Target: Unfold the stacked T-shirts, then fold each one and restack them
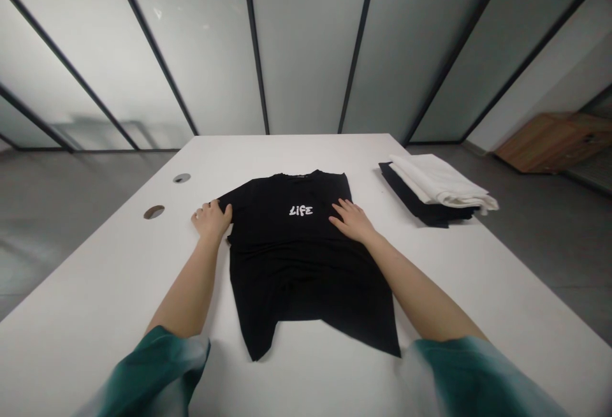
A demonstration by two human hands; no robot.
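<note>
A black T-shirt (306, 270) lies spread on the white table, its collar at the far end and white lettering on the chest upside down to me. Wrinkles cross its middle, and the near hem is uneven, with two corners pointing toward me. At the sleeve on the left side, my left hand (211, 218) is closed on the fabric, thumb toward the shirt. My right hand (352, 220) rests flat along the shirt's right edge, fingers spread on the cloth. No sleeve sticks out on that right side.
On the table's right side sits a stack of folded cloth, white fabric (440, 181) over black fabric (415, 203). Two round holes (153, 212) pierce the white table (119, 277) at left. Frosted glass panels (306, 41) stand behind it; a wooden cabinet (549, 143) is at far right.
</note>
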